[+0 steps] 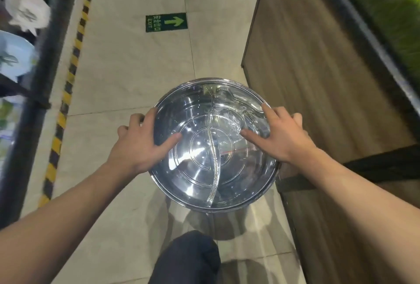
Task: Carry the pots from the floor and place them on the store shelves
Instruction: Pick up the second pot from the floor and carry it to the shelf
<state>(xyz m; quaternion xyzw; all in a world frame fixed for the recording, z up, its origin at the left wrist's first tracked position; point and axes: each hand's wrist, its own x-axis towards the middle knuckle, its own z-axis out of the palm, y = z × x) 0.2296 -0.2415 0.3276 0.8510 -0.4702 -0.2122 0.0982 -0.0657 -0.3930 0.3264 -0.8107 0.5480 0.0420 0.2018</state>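
A wide, shallow stainless steel pot [204, 158] with a curved divider across its middle hangs in front of me above the tiled floor. My left hand [138, 145] grips its left rim, thumb inside the pot and fingers under the edge. On the opposite rim my right hand [281, 133] holds it the same way. Clear plastic wrap lies crumpled in the pot's right half. The pot casts a shadow on the floor below.
A dark shelf frame [41, 61] with white dishes [25, 8] runs along the left, beside a yellow-black floor stripe [72, 63]. A wooden display unit [306, 67] stands on the right. A green exit sign [166, 22] marks the floor ahead. My knee [188, 258] shows at the bottom.
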